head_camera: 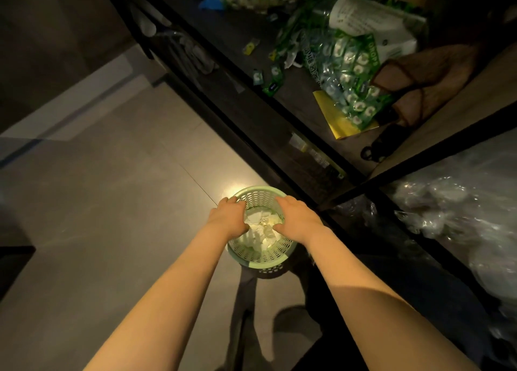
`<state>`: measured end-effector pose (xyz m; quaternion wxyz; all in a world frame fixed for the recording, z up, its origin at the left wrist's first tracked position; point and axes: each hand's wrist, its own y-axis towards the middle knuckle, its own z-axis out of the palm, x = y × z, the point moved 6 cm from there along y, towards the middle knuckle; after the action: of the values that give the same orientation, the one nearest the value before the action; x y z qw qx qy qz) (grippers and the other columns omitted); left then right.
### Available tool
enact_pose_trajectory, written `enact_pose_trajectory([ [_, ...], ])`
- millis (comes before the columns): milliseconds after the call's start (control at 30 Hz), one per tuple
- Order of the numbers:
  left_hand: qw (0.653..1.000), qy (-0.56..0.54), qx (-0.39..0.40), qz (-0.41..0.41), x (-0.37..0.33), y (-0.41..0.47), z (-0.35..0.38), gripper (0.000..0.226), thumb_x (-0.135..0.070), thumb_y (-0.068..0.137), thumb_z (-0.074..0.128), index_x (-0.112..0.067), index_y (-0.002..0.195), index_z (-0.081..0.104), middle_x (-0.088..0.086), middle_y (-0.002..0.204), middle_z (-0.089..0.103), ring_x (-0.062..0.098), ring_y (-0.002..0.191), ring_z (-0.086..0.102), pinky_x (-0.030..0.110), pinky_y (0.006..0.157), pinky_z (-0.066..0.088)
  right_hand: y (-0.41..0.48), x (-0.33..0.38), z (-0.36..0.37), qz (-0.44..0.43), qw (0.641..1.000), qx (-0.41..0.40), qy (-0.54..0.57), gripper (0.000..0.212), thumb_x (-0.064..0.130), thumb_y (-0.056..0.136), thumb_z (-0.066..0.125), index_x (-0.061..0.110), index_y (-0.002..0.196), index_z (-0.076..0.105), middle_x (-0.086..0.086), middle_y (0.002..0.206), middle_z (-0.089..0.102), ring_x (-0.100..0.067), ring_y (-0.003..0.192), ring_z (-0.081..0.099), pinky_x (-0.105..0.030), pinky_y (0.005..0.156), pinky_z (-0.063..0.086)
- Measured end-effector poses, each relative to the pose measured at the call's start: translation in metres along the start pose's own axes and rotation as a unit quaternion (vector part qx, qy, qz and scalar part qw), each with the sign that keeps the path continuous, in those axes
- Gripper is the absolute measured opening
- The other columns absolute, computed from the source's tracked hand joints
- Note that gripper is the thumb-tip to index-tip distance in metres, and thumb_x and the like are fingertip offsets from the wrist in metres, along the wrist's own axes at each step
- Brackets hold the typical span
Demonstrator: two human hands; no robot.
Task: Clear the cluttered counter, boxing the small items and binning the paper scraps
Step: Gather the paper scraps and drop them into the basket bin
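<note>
Grey tiled floor (112, 203) — crumpled clear plastic (461, 208) at right.

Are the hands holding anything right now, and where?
The left hand and right hand each grip the green bin by its rim, on opposite sides, thumbs inside.

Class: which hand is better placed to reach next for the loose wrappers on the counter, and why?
Probably the right hand: it holds the basket rim on the counter side, nearer the wrappers; the left hand is farther.
</note>
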<state>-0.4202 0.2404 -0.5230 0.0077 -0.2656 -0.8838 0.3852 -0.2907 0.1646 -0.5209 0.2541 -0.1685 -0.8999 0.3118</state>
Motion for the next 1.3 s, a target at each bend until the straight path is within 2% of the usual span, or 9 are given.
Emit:
enact_pose_trajectory([
  [100, 1.0, 0.008, -0.014, 0.014, -0.011, -0.016, -0.02, 0.048, -0.032, 0.088, 0.056, -0.01, 0.129, 0.043, 0.011, 0.128, 0.052, 0.029, 0.118, 0.049, 0.042, 0.095, 0.046, -0.017, 0.003, -0.018, 0.0, 1.0, -0.013, -0.01, 0.063, 0.033, 0.087, 0.06, 0.016, 0.141, 0.031, -0.008, 0.141, 0.038, -0.03, 0.127, 0.04, -0.046, 0.101, 0.041],
  [300, 0.992, 0.093, -0.078, 0.044, -0.039, -0.061, -0.062, 0.044, -0.036, 0.09, 0.052, -0.013, 0.127, 0.047, 0.008, 0.126, 0.055, 0.028, 0.115, 0.053, 0.04, 0.089, 0.047, -0.072, 0.008, -0.061, -0.02, 0.997, -0.074, -0.032, 0.065, 0.031, 0.09, 0.057, 0.019, 0.145, 0.025, -0.008, 0.146, 0.034, -0.03, 0.13, 0.039, -0.046, 0.1, 0.043],
  [633, 0.976, 0.108, -0.15, 0.113, -0.104, -0.166, -0.127, 0.05, -0.04, 0.09, 0.051, -0.015, 0.133, 0.042, 0.007, 0.132, 0.049, 0.027, 0.121, 0.048, 0.042, 0.097, 0.045, -0.208, 0.007, -0.145, 0.003, 0.992, -0.127, -0.01, 0.058, 0.039, 0.093, 0.051, 0.022, 0.144, 0.029, -0.005, 0.143, 0.043, -0.024, 0.128, 0.045, -0.04, 0.1, 0.043],
  [733, 0.964, 0.117, -0.184, 0.154, -0.134, -0.201, -0.148, 0.052, -0.04, 0.091, 0.051, -0.016, 0.136, 0.04, 0.005, 0.135, 0.047, 0.025, 0.123, 0.048, 0.043, 0.098, 0.045, -0.263, 0.007, -0.172, 0.0, 0.984, -0.177, -0.007, 0.057, 0.041, 0.093, 0.051, 0.024, 0.143, 0.03, -0.001, 0.141, 0.046, -0.016, 0.109, 0.055, -0.034, 0.086, 0.049],
  [767, 0.958, 0.121, -0.198, 0.168, -0.146, -0.212, -0.156, 0.053, -0.041, 0.091, 0.051, -0.017, 0.136, 0.039, 0.005, 0.136, 0.047, 0.025, 0.124, 0.047, 0.043, 0.099, 0.044, -0.281, 0.007, -0.181, -0.001, 0.98, -0.201, -0.004, 0.056, 0.041, 0.093, 0.051, 0.025, 0.143, 0.031, 0.0, 0.141, 0.046, -0.014, 0.103, 0.056, -0.032, 0.082, 0.049],
  [867, 0.938, 0.103, -0.239, 0.23, -0.183, -0.249, -0.182, 0.047, -0.042, 0.09, 0.052, -0.019, 0.131, 0.044, 0.002, 0.13, 0.05, 0.023, 0.122, 0.049, 0.041, 0.097, 0.045, -0.337, 0.001, -0.207, 0.0, 0.959, -0.282, -0.005, 0.054, 0.042, 0.092, 0.051, 0.028, 0.142, 0.033, 0.001, 0.136, 0.051, -0.018, 0.112, 0.053, -0.033, 0.089, 0.045],
  [1033, 0.888, 0.085, -0.308, 0.331, -0.255, -0.307, -0.22, 0.054, -0.04, 0.09, 0.053, -0.018, 0.138, 0.04, 0.001, 0.136, 0.05, 0.019, 0.124, 0.048, 0.035, 0.102, 0.042, -0.423, -0.019, -0.24, 0.021, 0.915, -0.403, -0.007, 0.049, 0.043, 0.091, 0.052, 0.03, 0.137, 0.041, 0.005, 0.125, 0.057, -0.007, 0.092, 0.047, -0.026, 0.081, 0.04],
  [1167, 0.843, 0.086, -0.345, 0.404, -0.316, -0.348, -0.234, 0.05, -0.036, 0.091, 0.054, -0.016, 0.136, 0.044, 0.002, 0.134, 0.053, 0.019, 0.123, 0.048, 0.031, 0.101, 0.04, -0.48, -0.044, -0.255, 0.041, 0.877, -0.479, 0.025, 0.047, 0.041, 0.09, 0.054, 0.03, 0.135, 0.042, 0.005, 0.12, 0.06, -0.014, 0.099, 0.057, -0.036, 0.087, 0.049],
  [1300, 0.811, 0.094, -0.361, 0.45, -0.372, -0.373, -0.243, 0.051, -0.035, 0.091, 0.054, -0.018, 0.137, 0.042, 0.002, 0.138, 0.05, 0.018, 0.127, 0.045, 0.032, 0.104, 0.037, -0.523, -0.075, -0.265, 0.072, 0.845, -0.528, 0.041, 0.045, 0.04, 0.09, 0.054, 0.031, 0.133, 0.044, 0.006, 0.121, 0.059, -0.015, 0.104, 0.056, -0.04, 0.091, 0.049],
])
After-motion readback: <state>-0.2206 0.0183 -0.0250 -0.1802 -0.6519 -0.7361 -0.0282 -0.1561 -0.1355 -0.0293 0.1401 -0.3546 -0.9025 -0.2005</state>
